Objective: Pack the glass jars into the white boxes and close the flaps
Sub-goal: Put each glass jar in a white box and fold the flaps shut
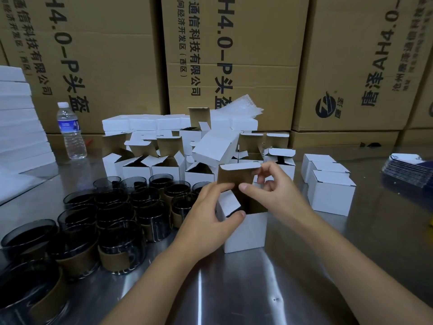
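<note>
A white box stands open on the steel table in front of me. My left hand grips its left side, thumb on the folded side flap. My right hand pinches the brown inside of the upright top flap at its right edge. The box's inside is dark, and I cannot tell what it holds. Several dark glass jars with brown sleeves stand in rows to the left.
Several open white boxes crowd the table behind the jars. Three closed white boxes sit to the right. A water bottle stands at back left, a stack of dark cards at far right. Brown cartons wall the back.
</note>
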The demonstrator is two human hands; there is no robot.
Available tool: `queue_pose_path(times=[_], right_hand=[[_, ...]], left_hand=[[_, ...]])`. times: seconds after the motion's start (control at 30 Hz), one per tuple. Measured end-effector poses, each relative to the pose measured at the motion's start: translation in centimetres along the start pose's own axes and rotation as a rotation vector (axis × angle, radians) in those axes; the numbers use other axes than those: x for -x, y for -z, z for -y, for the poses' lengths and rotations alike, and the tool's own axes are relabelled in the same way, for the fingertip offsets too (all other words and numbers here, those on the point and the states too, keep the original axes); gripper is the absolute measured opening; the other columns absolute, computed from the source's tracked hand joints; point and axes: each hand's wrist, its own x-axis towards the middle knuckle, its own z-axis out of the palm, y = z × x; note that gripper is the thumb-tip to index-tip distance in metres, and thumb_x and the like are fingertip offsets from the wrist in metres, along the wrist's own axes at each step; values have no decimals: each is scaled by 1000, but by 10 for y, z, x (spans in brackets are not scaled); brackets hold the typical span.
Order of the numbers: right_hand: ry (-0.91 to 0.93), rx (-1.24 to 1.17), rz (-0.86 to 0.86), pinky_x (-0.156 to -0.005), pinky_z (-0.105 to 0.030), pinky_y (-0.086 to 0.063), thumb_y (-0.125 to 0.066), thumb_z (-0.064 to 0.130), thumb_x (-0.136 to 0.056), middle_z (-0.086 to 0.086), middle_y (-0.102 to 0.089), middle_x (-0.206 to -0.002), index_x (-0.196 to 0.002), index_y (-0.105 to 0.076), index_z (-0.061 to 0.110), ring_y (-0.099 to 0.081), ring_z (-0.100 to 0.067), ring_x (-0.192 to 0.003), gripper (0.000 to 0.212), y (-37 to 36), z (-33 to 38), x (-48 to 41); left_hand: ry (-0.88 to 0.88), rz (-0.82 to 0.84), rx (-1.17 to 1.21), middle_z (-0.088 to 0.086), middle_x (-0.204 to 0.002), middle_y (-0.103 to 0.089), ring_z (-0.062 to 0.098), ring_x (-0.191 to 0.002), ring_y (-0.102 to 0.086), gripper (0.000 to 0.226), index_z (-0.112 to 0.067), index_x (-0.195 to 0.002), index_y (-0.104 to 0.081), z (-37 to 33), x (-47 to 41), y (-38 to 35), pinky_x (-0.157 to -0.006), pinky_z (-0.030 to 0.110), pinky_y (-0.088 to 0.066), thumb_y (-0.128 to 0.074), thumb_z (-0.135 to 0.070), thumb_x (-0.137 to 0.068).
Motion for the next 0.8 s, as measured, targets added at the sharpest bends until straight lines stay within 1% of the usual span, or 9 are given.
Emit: queue_pose_path(times=[0.1,0.27,0.37,0.47,0.53,0.6,0.7,0.77,0.8], right_hand=[[-31,40,37,-47,-11,-34,-77,34,-74,8,-44,-81,-91,-48,33,-37,-1,-50,34,0,-1,-1],[5,-10,20,-52,-7,-38,-60,3,-81,5,-49,-84,-80,-54,23,-45,3,-56,21,4,5,-3],[-13,-126,14,-57,-7,-41,-51,-7,-83,10,-59,-92,-68,-67,25,-54,2,-65,40,8,7,-3],[-73,-147,85,-58,-5,-42,-43,-9,-85,19,-70,-84,-77,-72,34,-63,3,-75,52,11,5,-4],[-99,-144,157,-58,-6,-43,-40,-11,-85,15,-69,-92,-88,-70,37,-65,5,-79,57,11,3,-4],[-112,-135,187,-57,-8,-44,-39,-13,-85,10,-64,-102,-95,-68,39,-65,5,-77,60,12,3,-4],[-133,-163,202,-52,-10,-44,-36,-15,-85,8,-63,-102,-103,-66,34,-64,5,-68,60,14,4,-4],[-143,-163,211,-51,-10,-44,-35,-15,-85,8,-62,-102,-106,-64,33,-63,5,-66,60,16,4,-4],[-146,-160,212,-51,-10,-44,-36,-15,-86,8,-62,-101,-106,-64,33,-62,6,-65,59,16,3,-4]], left_hand=[[24,5,37,-24,-125,-43,-2,-117,-46,47,-52,-116,-48,0,0,1,-102,34,-44,-59,-41,-71],[86,50,95,-19,-126,-35,-3,-118,-42,44,-56,-112,-52,-2,-2,2,-101,23,-42,-53,-39,-72],[87,52,132,-13,-124,-37,-21,-105,-40,36,-51,-108,-59,-3,-3,3,-90,6,-38,-55,-28,-80],[100,58,134,-11,-123,-36,-24,-99,-38,37,-43,-99,-65,-3,-3,3,-77,-3,-35,-53,-10,-88],[104,57,125,-12,-120,-35,-24,-92,-40,34,-39,-97,-65,-4,-3,3,-74,-3,-35,-53,-8,-88],[98,55,128,-12,-118,-35,-22,-90,-43,28,-40,-98,-59,-6,-2,4,-77,3,-38,-56,-16,-85],[89,-3,154,-12,-116,-35,-14,-90,-48,29,-38,-100,-47,-5,-1,5,-72,5,-42,-60,-18,-85],[112,-64,177,-10,-115,-40,-4,-81,-50,27,-35,-97,-45,-3,-2,5,-68,7,-41,-60,-15,-88],[146,-94,218,-7,-113,-45,2,-80,-49,21,-33,-94,-47,-3,-4,5,-72,13,-42,-58,-16,-90]])
